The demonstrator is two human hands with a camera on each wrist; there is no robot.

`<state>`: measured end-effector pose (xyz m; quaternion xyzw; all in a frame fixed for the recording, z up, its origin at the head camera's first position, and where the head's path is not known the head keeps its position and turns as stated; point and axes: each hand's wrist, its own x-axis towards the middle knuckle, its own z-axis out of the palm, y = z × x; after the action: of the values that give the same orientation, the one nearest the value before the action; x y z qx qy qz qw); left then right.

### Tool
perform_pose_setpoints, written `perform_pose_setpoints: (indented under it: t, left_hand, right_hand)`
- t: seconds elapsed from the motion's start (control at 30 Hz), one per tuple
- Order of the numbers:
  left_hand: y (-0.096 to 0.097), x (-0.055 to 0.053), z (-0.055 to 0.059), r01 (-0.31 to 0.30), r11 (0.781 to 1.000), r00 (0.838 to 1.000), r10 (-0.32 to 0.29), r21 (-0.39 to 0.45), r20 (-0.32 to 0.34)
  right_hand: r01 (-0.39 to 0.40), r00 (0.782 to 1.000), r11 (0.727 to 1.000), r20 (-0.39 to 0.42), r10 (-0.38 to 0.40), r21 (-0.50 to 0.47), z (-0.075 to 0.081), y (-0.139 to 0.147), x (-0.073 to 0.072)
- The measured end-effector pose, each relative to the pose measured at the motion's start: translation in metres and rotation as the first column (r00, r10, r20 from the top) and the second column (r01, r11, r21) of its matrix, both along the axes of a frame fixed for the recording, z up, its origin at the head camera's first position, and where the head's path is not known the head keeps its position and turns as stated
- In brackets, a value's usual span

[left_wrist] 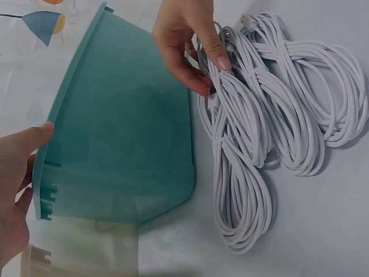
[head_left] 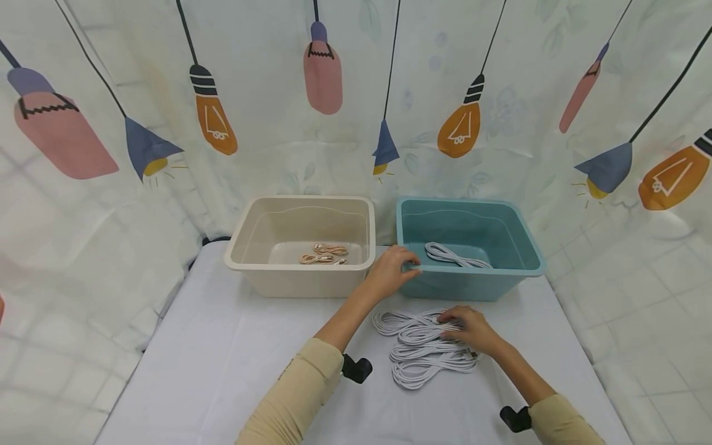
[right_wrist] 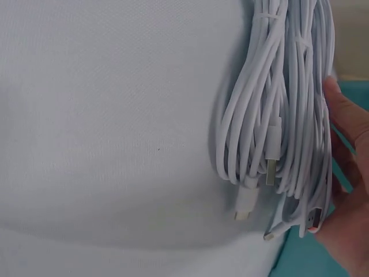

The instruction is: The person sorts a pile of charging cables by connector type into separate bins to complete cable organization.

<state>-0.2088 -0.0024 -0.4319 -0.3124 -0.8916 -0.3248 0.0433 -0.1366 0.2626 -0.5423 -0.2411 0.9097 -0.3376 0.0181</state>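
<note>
My left hand [head_left: 388, 272] holds the near left corner of a teal plastic bin [head_left: 467, 285], its thumb against the rim in the left wrist view. Inside that bin lies a coiled white cable [head_left: 453, 255]. Several bundled white USB cables [head_left: 425, 355] lie side by side on the table in front of it. At the far end of this group, my right hand [head_left: 471, 327] pinches one white cable bundle [left_wrist: 236, 104] between thumb and fingers. Metal plug ends [right_wrist: 271, 172] show beside the right hand in the right wrist view.
Left of the teal bin stands a beige bin [head_left: 300, 284] with several small tan cables [head_left: 325, 253] in it. Both bins are at the back of a table with a white cloth [head_left: 222, 371]. A patterned curtain [head_left: 267, 148] hangs close behind them.
</note>
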Motion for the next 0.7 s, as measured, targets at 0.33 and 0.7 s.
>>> perform_pose_setpoints:
  t: [0.33, 0.7]
  left_hand:
    - [0.0012, 0.0, -0.0001, -0.003, 1.0, 1.0, 0.003, 0.011, -0.001]
    - [0.0007, -0.0003, -0.0001, -0.004, 1.0, 1.0, 0.004, 0.003, -0.011]
  right_hand:
    - [0.078, 0.996, 0.994, 0.038, -0.081, 0.074, -0.0055, -0.0049, -0.0011]
    - [0.022, 1.0, 0.997, 0.004, -0.022, 0.071, -0.0031, -0.0054, -0.0022]
